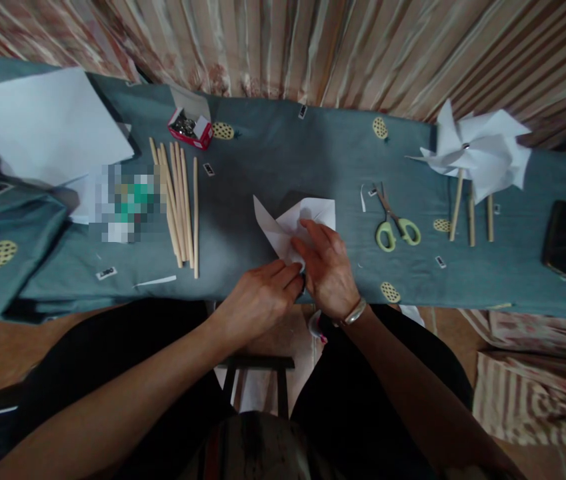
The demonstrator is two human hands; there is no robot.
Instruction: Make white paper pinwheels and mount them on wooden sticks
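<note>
One L hand (pixel 267 293) w/ pinch grip on wht paper (pixel 323 211) tip, R hand (pixel 330 270) part-open atop

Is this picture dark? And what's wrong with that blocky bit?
Head view: yes, dim all over, with a soft shadow on the cloth behind the folded paper; head view: coarse squares beside the sticks hide what's there; head view: stripes on the curtain fan outward at the sides, perhaps lens stretch.
</note>
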